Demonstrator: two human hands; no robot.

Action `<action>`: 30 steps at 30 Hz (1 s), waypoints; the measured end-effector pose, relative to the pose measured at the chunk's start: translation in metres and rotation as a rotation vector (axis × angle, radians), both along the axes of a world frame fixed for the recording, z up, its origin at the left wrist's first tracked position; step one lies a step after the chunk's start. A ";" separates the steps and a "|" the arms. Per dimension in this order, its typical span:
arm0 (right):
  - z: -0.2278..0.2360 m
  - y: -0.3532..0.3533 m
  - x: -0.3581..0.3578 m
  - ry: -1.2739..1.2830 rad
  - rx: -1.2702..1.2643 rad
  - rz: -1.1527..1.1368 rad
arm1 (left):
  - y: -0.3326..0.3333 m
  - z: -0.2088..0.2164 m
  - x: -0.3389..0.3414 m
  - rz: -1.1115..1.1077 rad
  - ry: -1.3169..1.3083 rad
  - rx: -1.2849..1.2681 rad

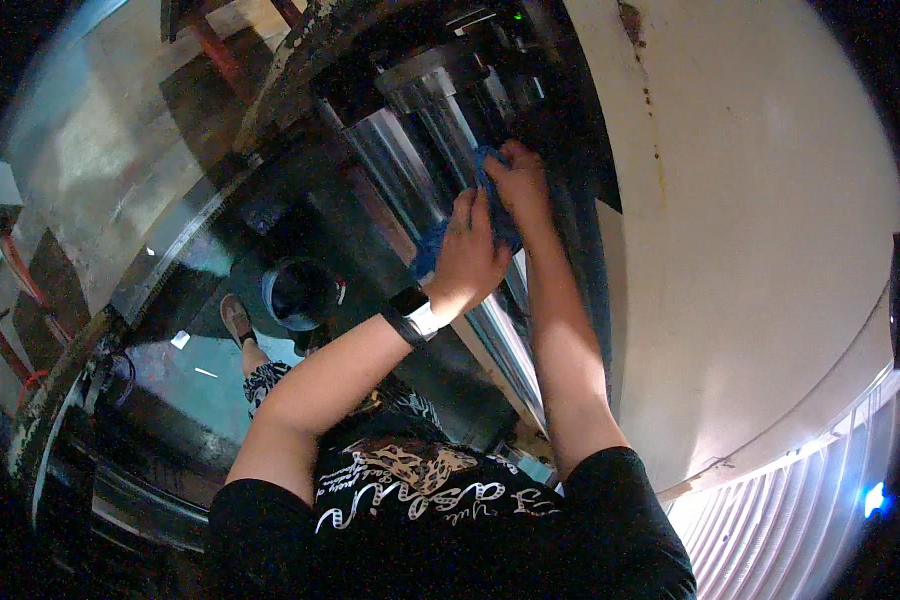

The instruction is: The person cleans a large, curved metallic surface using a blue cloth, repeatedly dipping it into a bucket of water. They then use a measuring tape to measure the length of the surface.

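A crumpled blue cloth (430, 252) lies against a shiny metal cylinder (395, 150) that runs lengthwise through a dark machine. My left hand (470, 258) presses on the cloth with its fingers bent over it, and the wrist carries a watch with a dark band. Just beyond it, my right hand (523, 185) pinches a bunched part of the same cloth, its fingertips close to the metal. The cylinder's polished lower end shows between my forearms. Some of the cloth is hidden under my left hand.
A large cream panel (740, 200) rises close along my right. Low on the left stands a dark round bucket (302, 293), near my foot (235, 318). Red hoses (35, 285) run at the far left. A dark housing (560, 90) borders the cylinder's far end.
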State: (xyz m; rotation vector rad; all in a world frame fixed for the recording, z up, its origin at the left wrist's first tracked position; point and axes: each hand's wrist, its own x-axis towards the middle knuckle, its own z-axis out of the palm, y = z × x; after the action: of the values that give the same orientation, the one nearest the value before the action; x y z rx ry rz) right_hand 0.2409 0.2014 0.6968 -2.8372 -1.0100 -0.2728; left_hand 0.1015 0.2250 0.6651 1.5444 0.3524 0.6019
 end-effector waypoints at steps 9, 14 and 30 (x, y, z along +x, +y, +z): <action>-0.011 -0.009 0.017 0.143 0.012 -0.081 | 0.005 -0.004 0.002 -0.039 0.000 -0.043; -0.015 -0.028 0.013 0.215 0.127 -0.020 | -0.004 -0.003 -0.007 -0.054 0.020 -0.011; -0.002 -0.002 0.013 0.254 -0.035 -0.096 | 0.006 0.002 0.005 0.016 -0.045 -0.072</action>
State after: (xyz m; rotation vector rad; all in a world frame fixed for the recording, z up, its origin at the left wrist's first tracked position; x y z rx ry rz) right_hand 0.2542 0.1993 0.6944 -2.8603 -0.8360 0.0959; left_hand 0.1062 0.2309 0.6671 1.4584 0.3484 0.6294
